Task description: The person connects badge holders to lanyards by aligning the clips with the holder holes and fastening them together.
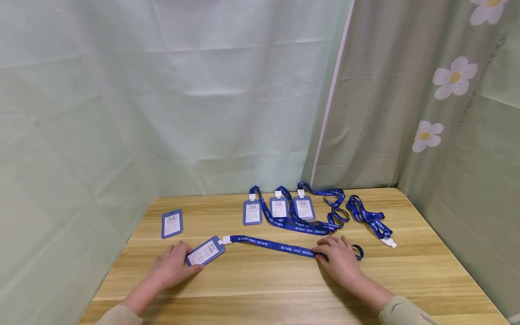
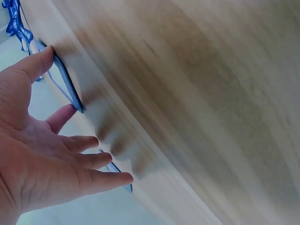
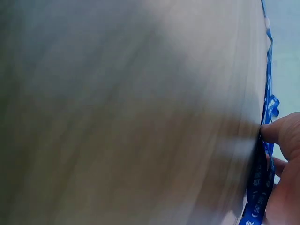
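A blue-framed ID badge (image 1: 206, 251) lies tilted near the front left of the table, joined by a white clip (image 1: 226, 240) to a blue printed lanyard (image 1: 272, 244). My left hand (image 1: 172, 266) holds the badge by its near end; in the left wrist view, thumb and index finger grip opposite edges of it, other fingers spread. The lanyard runs nearly straight to the right, where my right hand (image 1: 339, 262) pinches its strap between thumb and fingers. A short loop of the strap shows beyond that hand. In the right wrist view, the strap (image 3: 257, 192) passes under the fingertips.
Behind, a row of three badges (image 1: 253, 212) with lanyards attached lies on the wooden table (image 1: 260, 289), their straps overlapping. A loose badge (image 1: 172, 224) lies at the left. Bundled at the right is a lanyard with a white clip (image 1: 367, 219). Curtains (image 1: 227, 99) surround the table.
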### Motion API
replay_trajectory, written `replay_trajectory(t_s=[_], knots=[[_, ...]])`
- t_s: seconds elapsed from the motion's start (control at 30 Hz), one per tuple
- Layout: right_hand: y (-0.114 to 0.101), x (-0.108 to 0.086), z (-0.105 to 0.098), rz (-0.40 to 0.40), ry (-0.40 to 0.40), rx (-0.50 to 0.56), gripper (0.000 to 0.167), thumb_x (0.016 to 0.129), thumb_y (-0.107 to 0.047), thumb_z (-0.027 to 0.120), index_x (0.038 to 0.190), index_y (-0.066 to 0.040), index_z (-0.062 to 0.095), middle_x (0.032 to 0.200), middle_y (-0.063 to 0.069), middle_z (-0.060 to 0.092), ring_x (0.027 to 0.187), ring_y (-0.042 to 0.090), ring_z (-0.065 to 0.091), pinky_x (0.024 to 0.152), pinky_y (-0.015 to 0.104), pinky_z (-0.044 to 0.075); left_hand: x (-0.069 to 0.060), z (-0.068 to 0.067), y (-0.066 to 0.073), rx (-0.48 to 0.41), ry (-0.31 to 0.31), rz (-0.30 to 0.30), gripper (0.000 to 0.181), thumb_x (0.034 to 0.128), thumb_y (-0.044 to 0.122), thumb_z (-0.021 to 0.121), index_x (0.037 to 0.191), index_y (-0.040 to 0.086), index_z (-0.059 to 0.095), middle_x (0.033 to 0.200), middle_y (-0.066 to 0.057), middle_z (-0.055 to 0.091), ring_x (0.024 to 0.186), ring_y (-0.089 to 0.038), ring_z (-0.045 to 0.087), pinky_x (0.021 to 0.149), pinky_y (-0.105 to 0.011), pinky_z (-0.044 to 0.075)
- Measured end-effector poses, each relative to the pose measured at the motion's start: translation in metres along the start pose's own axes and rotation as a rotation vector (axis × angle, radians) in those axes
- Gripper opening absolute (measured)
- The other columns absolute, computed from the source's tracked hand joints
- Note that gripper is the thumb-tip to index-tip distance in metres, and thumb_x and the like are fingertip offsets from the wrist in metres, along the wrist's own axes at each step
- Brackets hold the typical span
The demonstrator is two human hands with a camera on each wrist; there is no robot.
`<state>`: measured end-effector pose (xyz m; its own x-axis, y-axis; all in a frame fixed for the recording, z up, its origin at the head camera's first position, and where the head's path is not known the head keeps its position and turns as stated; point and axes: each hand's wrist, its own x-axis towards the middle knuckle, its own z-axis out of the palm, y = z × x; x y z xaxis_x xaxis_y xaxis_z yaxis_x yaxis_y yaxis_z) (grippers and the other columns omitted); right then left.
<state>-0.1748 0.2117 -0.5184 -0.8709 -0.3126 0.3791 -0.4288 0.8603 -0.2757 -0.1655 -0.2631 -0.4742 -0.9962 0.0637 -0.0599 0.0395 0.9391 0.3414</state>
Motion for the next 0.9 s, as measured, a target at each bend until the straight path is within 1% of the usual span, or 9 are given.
replay_trajectory(t_s=[0.1, 0.23, 0.37, 0.5, 0.6, 0.67, 0.8, 0.83, 0.9], knots=[[-0.005, 0.002, 0.003, -0.048, -0.033, 0.006, 0.020, 0.086, -0.014, 0.082, 0.106, -0.020, 0.082, 0.112, 0.001, 0.070, 0.113, 0.030, 0.061, 0.111, 0.069, 0.031, 0.001, 0.003, 0.001, 0.015, 0.002, -0.033, 0.064, 0.0796, 0.055, 0.083, 0.109, 0.004, 0.057, 0.097, -0.004, 0.054, 0.091, -0.026, 0.051, 0.081, -0.059, 0.046], [-0.016, 0.007, 0.010, -0.112, -0.082, 0.014, 0.023, 0.089, -0.012, 0.078, 0.111, -0.020, 0.081, 0.113, 0.000, 0.068, 0.114, 0.028, 0.060, 0.113, 0.067, 0.030, 0.004, 0.008, 0.005, 0.057, 0.003, -0.068, 0.068, 0.0814, 0.062, 0.078, 0.105, 0.003, 0.053, 0.094, -0.007, 0.050, 0.089, -0.027, 0.049, 0.074, -0.056, 0.047], [-0.029, 0.014, 0.018, -0.182, -0.097, 0.025, 0.030, 0.091, -0.009, 0.075, 0.118, -0.022, 0.079, 0.117, 0.003, 0.066, 0.116, 0.030, 0.058, 0.112, 0.068, 0.030, 0.008, 0.012, 0.011, 0.098, 0.002, -0.106, 0.079, 0.0833, 0.068, 0.071, 0.108, -0.004, 0.050, 0.100, -0.015, 0.051, 0.095, -0.034, 0.051, 0.071, -0.057, 0.048], [-0.043, 0.023, 0.024, -0.239, -0.115, 0.020, 0.034, 0.093, -0.009, 0.072, 0.123, -0.024, 0.077, 0.123, 0.006, 0.065, 0.121, 0.033, 0.056, 0.111, 0.071, 0.029, 0.012, 0.015, 0.015, 0.125, 0.025, -0.138, 0.085, 0.0839, 0.069, 0.069, 0.111, -0.009, 0.050, 0.103, -0.020, 0.051, 0.095, -0.038, 0.052, 0.066, -0.056, 0.050], [-0.051, 0.030, 0.029, -0.257, -0.146, 0.000, 0.033, 0.097, -0.012, 0.069, 0.126, -0.026, 0.075, 0.129, 0.007, 0.064, 0.127, 0.035, 0.053, 0.111, 0.072, 0.028, 0.014, 0.016, 0.019, 0.137, 0.044, -0.154, 0.087, 0.0844, 0.071, 0.067, 0.112, -0.010, 0.052, 0.102, -0.021, 0.050, 0.089, -0.037, 0.052, 0.060, -0.053, 0.049], [-0.055, 0.034, 0.030, -0.260, -0.163, -0.005, 0.033, 0.099, -0.015, 0.067, 0.129, -0.027, 0.074, 0.133, 0.008, 0.063, 0.131, 0.037, 0.050, 0.111, 0.073, 0.027, 0.016, 0.016, 0.021, 0.145, 0.052, -0.165, 0.091, 0.0847, 0.073, 0.065, 0.114, -0.011, 0.052, 0.104, -0.023, 0.051, 0.089, -0.038, 0.053, 0.060, -0.054, 0.050], [-0.058, 0.035, 0.029, -0.259, -0.193, 0.027, 0.035, 0.101, -0.023, 0.065, 0.136, -0.025, 0.069, 0.141, 0.011, 0.059, 0.138, 0.043, 0.044, 0.112, 0.074, 0.024, 0.017, 0.015, 0.024, 0.147, 0.063, -0.165, 0.094, 0.0859, 0.075, 0.062, 0.115, -0.014, 0.051, 0.105, -0.027, 0.052, 0.090, -0.041, 0.055, 0.061, -0.056, 0.052], [-0.057, 0.034, 0.026, -0.257, -0.200, 0.041, 0.036, 0.101, -0.025, 0.065, 0.137, -0.024, 0.068, 0.144, 0.011, 0.057, 0.139, 0.044, 0.042, 0.113, 0.074, 0.022, 0.017, 0.015, 0.025, 0.145, 0.061, -0.157, 0.094, 0.0867, 0.074, 0.062, 0.117, -0.014, 0.051, 0.108, -0.028, 0.052, 0.092, -0.042, 0.055, 0.062, -0.057, 0.052], [-0.053, 0.030, 0.021, -0.259, -0.202, 0.063, 0.039, 0.100, -0.028, 0.066, 0.139, -0.023, 0.067, 0.147, 0.012, 0.055, 0.141, 0.046, 0.039, 0.113, 0.074, 0.020, 0.015, 0.013, 0.025, 0.139, 0.046, -0.134, 0.094, 0.0893, 0.071, 0.061, 0.127, -0.014, 0.049, 0.122, -0.035, 0.052, 0.102, -0.051, 0.055, 0.069, -0.063, 0.053]])
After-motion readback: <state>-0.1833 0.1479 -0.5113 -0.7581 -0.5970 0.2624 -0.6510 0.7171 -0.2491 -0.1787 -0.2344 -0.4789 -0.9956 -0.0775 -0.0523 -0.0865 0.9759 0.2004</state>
